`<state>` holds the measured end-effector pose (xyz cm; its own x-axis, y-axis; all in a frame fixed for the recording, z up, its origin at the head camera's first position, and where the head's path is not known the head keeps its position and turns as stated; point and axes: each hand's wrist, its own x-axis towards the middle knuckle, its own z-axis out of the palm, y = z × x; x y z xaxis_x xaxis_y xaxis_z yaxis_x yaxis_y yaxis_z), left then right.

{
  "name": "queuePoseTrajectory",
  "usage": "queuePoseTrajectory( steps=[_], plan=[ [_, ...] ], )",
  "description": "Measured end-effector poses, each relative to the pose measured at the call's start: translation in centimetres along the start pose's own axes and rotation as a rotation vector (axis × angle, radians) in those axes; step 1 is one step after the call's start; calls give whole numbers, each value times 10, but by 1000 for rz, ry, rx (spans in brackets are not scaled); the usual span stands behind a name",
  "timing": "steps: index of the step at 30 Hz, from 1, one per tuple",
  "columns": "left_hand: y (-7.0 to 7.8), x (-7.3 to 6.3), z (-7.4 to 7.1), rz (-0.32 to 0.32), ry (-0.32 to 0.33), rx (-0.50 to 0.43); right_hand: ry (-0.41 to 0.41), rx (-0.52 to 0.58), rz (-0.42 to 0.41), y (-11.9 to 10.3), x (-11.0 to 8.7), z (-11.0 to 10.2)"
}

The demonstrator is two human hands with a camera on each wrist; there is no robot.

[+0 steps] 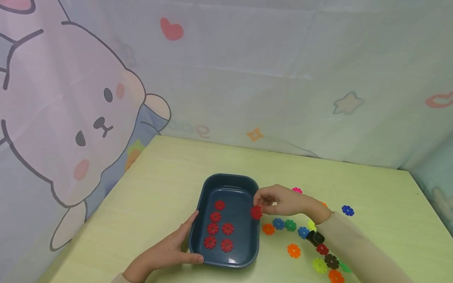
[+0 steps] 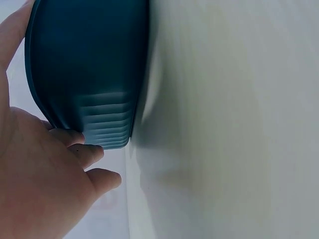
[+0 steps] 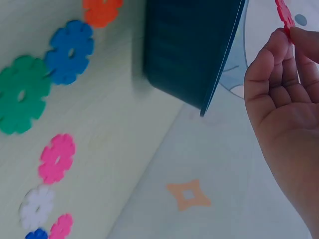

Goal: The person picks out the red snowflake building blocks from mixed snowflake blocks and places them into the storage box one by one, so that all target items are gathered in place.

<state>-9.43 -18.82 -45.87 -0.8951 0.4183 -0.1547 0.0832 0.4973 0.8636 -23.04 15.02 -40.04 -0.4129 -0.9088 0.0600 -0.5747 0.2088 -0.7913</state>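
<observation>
A dark blue rectangular tray (image 1: pixel 244 247) stands on the table with several red notched, flower-shaped plastic discs (image 1: pixel 228 228) lying in its left and middle part. My left hand (image 1: pixel 164 251) holds the tray at its near left corner, thumb along the front and fingers against the left side; the left wrist view shows those fingers touching the outer wall (image 2: pixel 89 59). Over the tray's right rim, my right hand (image 1: pixel 279 200) pinches one red notched disc (image 1: pixel 256 212) between thumb and fingertips. That disc shows edge-on in the right wrist view (image 3: pixel 285 14).
Right of the tray lie several loose discs: orange (image 1: pixel 293 250), blue (image 1: pixel 348 210), green (image 1: pixel 290 225), yellow (image 1: pixel 320 265), brown (image 1: pixel 331 261), and pink (image 1: pixel 297 190). A dark red disc (image 1: pixel 322 249) lies beside the right forearm. A printed cloth (image 1: pixel 247 78) hangs behind the table.
</observation>
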Motion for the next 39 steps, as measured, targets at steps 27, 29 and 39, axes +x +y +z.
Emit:
queuePoseTrajectory(
  steps=[27, 29, 39],
  plan=[
    [-1, 1, -1, 12, -18, -15, -60, -118, 101, 24, 81, 26],
    [-1, 0, -1, 8, -20, -17, -78, -129, 110, 26, 84, 27],
    [-1, 0, -1, 14, -18, -15, -155, -169, 209, 31, 96, 33]
  ],
)
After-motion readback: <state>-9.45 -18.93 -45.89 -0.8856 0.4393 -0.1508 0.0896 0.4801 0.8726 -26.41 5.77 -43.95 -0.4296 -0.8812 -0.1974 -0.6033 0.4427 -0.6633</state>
